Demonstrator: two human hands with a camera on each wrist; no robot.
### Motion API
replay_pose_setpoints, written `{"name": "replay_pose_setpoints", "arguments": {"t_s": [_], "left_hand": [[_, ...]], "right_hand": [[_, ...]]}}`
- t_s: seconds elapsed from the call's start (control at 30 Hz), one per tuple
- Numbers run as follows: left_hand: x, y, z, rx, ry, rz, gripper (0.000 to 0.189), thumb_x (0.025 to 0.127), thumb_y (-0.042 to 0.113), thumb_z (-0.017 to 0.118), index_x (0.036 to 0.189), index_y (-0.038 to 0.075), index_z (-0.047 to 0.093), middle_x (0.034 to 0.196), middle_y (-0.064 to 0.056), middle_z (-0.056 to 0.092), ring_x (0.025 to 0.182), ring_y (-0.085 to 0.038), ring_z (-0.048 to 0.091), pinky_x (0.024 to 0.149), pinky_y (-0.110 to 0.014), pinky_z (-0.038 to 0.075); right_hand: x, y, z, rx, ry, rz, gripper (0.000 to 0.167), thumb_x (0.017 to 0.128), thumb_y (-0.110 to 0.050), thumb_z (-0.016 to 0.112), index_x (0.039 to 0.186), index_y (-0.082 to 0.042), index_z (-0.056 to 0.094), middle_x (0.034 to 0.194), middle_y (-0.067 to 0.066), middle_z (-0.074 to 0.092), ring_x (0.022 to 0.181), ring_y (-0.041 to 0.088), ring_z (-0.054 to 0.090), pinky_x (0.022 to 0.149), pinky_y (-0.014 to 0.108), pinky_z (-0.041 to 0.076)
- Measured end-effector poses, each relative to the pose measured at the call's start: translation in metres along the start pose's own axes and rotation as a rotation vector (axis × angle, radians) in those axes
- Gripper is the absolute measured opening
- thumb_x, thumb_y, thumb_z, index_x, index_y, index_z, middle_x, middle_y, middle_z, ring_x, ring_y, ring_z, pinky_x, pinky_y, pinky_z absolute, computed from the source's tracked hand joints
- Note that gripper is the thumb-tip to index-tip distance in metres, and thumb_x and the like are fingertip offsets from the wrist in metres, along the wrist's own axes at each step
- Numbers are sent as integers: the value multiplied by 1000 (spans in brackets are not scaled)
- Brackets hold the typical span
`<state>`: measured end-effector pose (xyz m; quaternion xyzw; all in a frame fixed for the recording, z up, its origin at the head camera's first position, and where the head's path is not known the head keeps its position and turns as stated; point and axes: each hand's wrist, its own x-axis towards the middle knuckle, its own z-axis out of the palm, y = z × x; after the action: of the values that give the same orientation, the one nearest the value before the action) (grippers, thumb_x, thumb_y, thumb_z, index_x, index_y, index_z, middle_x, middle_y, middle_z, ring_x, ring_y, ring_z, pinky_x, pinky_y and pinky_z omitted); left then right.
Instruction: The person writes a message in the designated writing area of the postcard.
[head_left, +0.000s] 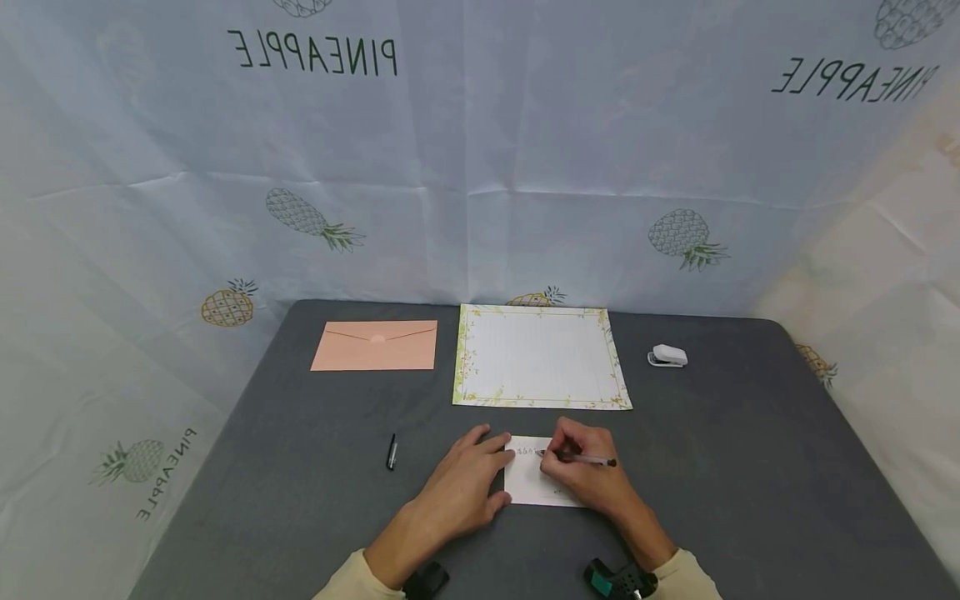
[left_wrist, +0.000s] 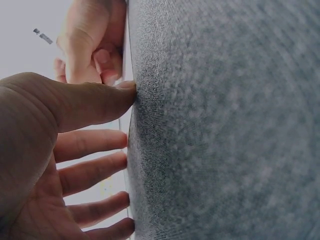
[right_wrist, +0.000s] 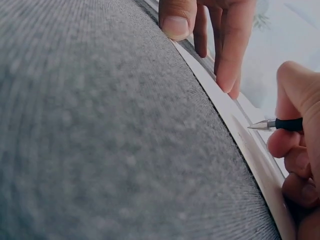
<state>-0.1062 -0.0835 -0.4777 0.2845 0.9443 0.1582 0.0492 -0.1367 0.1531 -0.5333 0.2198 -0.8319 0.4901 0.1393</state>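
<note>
Writing on white card (head_left: 531, 482): pen (head_left: 600, 460) is clamped in right grip (head_left: 589, 478).
Card's left edge is touched by left grip (head_left: 463, 480), fingers apart.

Soft light made the pineapple curtain (head_left: 465, 142) look bluish past the far edge of the gray table (head_left: 750, 467). Close up, both wrist views showed it blurry.

Spread left fingers (left_wrist: 92, 145) at grey tabletop (left_wrist: 225, 130)
</note>
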Motion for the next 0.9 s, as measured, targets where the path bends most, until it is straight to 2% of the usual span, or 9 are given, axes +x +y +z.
{"name": "replay_pose_setpoints", "arguments": {"t_s": [0.2, 0.53, 0.9], "left_hand": [[0, 0, -1, 6, 1, 2, 54, 90, 30, 92, 139, 13, 77, 156, -6, 66, 150, -38, 55, 123, -55, 49], [1, 0, -1, -22, -1, -14, 53, 89, 29, 93, 137, 12, 77, 155, -6, 66, 150, -37, 55, 124, -54, 48], [0, 2, -1, -30, -5, -32, 52, 89, 29, 93, 136, 12, 77, 156, -6, 66, 151, -37, 55, 125, -54, 47]], "right_hand": [[-2, 4, 0, -16, 73, -12, 42, 74, 14, 76, 75, -26, 63, 67, -12, 64, 56, -1, 46, 50, 16, 36], [-1, -3, -7, 15, -2, 17, 42, 78, 9, 79, 78, -31, 65, 67, -15, 62, 57, 0, 48, 52, 17, 38], [-2, -2, -6, 15, -26, 18, 41, 79, 9, 77, 79, -30, 65, 68, -15, 61, 58, 1, 49, 52, 18, 40]]}}
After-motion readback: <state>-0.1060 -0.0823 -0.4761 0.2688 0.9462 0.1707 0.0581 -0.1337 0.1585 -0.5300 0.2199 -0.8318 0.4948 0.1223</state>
